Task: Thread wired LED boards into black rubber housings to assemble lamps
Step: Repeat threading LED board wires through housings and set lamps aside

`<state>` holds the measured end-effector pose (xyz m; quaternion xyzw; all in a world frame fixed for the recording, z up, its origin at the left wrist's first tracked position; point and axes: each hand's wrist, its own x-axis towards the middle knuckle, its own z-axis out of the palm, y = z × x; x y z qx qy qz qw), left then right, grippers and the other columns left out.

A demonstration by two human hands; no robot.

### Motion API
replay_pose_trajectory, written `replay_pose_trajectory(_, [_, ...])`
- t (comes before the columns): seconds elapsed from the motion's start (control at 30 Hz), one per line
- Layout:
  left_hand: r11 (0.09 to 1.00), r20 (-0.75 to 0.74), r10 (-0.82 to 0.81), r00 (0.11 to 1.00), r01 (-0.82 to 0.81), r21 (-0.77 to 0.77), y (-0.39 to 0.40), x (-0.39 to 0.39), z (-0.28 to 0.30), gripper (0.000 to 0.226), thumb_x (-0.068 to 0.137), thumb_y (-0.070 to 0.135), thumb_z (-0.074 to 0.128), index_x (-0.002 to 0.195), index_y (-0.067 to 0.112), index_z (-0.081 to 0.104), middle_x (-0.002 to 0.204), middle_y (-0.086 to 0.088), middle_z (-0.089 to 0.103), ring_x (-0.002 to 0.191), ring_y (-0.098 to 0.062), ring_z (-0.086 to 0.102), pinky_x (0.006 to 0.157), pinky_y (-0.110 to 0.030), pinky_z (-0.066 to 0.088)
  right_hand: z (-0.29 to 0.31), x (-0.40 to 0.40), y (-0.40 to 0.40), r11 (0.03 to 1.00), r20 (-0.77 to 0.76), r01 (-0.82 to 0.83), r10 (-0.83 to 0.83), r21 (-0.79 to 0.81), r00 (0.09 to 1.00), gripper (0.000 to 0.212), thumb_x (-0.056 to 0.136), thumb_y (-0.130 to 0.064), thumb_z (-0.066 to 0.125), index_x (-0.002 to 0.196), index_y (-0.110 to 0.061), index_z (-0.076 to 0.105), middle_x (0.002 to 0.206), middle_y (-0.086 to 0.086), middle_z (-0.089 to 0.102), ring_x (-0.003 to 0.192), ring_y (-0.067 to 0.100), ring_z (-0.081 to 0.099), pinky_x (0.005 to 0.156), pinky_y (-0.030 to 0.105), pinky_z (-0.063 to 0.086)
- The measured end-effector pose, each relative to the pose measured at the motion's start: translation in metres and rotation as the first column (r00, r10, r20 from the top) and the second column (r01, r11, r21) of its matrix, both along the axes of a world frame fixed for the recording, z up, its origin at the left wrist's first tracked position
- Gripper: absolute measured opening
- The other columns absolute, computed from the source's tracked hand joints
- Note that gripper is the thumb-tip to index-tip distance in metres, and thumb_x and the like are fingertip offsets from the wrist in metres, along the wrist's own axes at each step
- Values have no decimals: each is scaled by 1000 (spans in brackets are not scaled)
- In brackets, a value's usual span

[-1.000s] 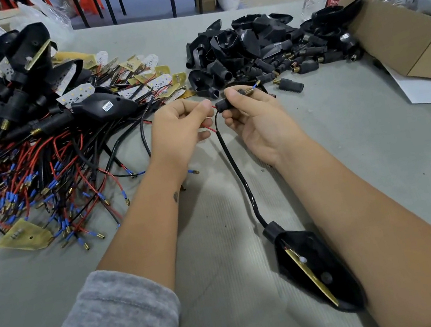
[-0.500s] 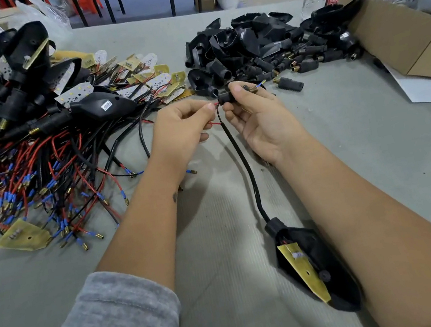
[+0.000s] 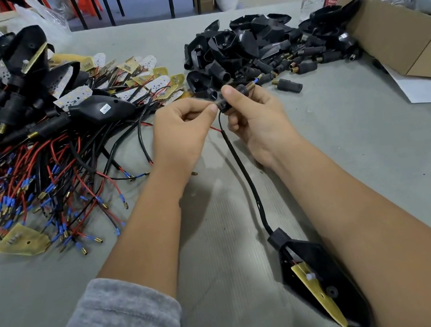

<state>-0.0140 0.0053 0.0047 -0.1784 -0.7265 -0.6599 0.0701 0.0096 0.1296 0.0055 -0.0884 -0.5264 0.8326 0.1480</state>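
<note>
From the head camera, the left hand [image 3: 185, 128] has its fingers curled, and its thumb and fingertips pinch the near end of a small black stem piece [image 3: 227, 103]. The right hand [image 3: 255, 116] pinches that same stem piece from the other side. A threaded metal end [image 3: 245, 88] sticks out past the right thumb.

A black cable [image 3: 245, 175] hangs down from the stem piece and runs near, between the two arms. It ends at a black rubber housing [image 3: 324, 282] lying on the grey table [image 3: 379, 151], just beside the right arm. A yellow LED board [image 3: 315, 287] sits inside the housing.

Far left lies a big heap of wired boards [image 3: 46, 175] with red and black wires. Far in the middle is a pile of empty housings [image 3: 251, 47]. A cardboard box [image 3: 402, 35] sits far right.
</note>
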Motion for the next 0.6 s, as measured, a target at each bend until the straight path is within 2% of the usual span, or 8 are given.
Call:
replay_pose_trajectory(0.13, [1000,40,-19,999,18,25,-2,-2,0,15,90,12,68,79,22,72,63,13,64,60,-3,54,63,-20,49,1,3,1,995,-28,-75,73,-63,997,10,90,-4,65,85,-10,58,74,5,65,57,10,59,57,19,50])
replay_pose_trajectory(0.23, [999,95,-26,995,23,26,-3,-3,-2,15,90,15,68,78,22,71,67,7,65,60,-2,56,62,-19,51,4,5,3,984,-28,-126,124,-127,992,9,93,-3,60,86,-10,59,70,2,68,61,10,63,63,19,54])
replay_pose_trajectory(0.33, [999,147,-29,989,24,37,-3,-5,-4,14,91,16,67,78,19,69,66,6,63,59,-3,57,60,-17,51,7,8,4,970,-47,-182,177,-163,983,14,94,0,54,93,-11,62,70,1,67,62,11,63,65,20,55])
replay_pose_trajectory(0.47, [994,214,-20,977,-4,113,-3,-7,-4,12,92,13,65,81,16,68,65,5,65,59,-2,59,61,-18,51,8,10,3,954,-94,-259,247,-148,964,26,94,7,48,104,-11,63,82,6,64,68,11,66,72,20,56])
replay_pose_trajectory(0.6, [979,293,-53,955,-7,203,-4,-7,-1,10,91,12,67,81,15,69,71,3,68,65,-5,61,64,-19,53,7,9,3,967,-78,-217,208,-136,975,17,95,3,52,99,-10,62,84,7,64,66,9,67,67,19,55])
